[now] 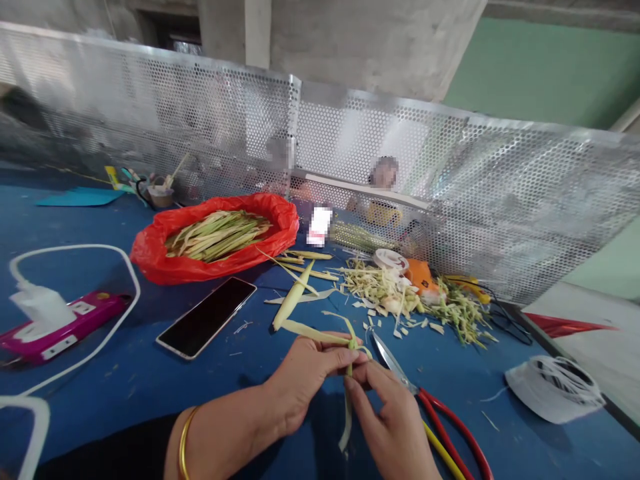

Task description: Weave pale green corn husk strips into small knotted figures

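Note:
Pale green leaf strips (320,332), crossed and folded into a small knot, are pinched between my two hands above the blue table. My left hand (305,370) grips the strips from the left, thumb on the knot. From the right, my right hand (387,407) pinches the same strips just below the knot. One loose end hangs down between the hands; others stick out to the left and upward. Beside my right hand lie scissors (425,393) with red and yellow handles, partly hidden by it. A pointed pale leaf piece (295,297) lies just beyond my left hand.
A red plastic bag (150,250) holds many leaf strips (217,237). A black-screened phone (207,319), purple power strip (65,327) and white cable (123,257) lie left. Leaf scraps (380,290) are heaped ahead; a white cap (550,393) sits right. Perforated metal panels (225,127) line the back.

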`<state>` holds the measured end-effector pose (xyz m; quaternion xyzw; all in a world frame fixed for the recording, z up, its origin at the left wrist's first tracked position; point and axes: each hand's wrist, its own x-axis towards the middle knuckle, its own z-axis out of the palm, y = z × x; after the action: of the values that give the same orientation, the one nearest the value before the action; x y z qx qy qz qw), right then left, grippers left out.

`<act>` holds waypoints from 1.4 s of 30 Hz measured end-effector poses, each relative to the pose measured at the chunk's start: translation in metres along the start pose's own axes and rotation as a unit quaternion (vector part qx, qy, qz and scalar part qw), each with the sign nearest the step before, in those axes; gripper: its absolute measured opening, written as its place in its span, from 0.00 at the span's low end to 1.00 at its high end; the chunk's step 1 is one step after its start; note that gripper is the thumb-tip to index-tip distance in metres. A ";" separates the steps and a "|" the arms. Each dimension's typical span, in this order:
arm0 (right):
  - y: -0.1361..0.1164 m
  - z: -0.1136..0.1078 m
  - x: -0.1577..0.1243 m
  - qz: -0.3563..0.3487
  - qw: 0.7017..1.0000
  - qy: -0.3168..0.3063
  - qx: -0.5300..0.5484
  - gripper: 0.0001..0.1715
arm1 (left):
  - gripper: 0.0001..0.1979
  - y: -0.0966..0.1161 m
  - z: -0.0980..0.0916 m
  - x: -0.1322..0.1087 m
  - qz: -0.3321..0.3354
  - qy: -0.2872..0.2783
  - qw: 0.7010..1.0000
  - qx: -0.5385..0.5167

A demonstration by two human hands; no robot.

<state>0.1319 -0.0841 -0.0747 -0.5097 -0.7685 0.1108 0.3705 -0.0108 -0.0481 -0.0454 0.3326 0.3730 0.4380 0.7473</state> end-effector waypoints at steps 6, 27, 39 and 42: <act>-0.008 0.003 -0.004 -0.018 1.000 -0.022 0.007 0.13 | 0.12 -0.001 0.001 -0.001 -0.055 0.071 0.995 -0.043; -0.001 -0.020 0.006 -0.014 0.999 -0.028 -0.026 0.18 | 0.15 -0.002 -0.005 0.002 -0.054 -0.033 0.990 0.124; -0.009 -0.031 0.006 0.039 0.997 -0.057 0.015 0.18 | 0.18 0.008 -0.008 0.004 -0.088 -0.059 0.982 0.154; -0.008 -0.031 0.009 0.053 0.997 -0.057 0.016 0.19 | 0.19 0.008 -0.009 0.005 -0.078 -0.067 0.984 0.143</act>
<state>0.1456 -0.0866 -0.0444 -0.5361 -0.7585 0.1714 0.3284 -0.0203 -0.0389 -0.0446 0.4342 0.4056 0.2976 0.7473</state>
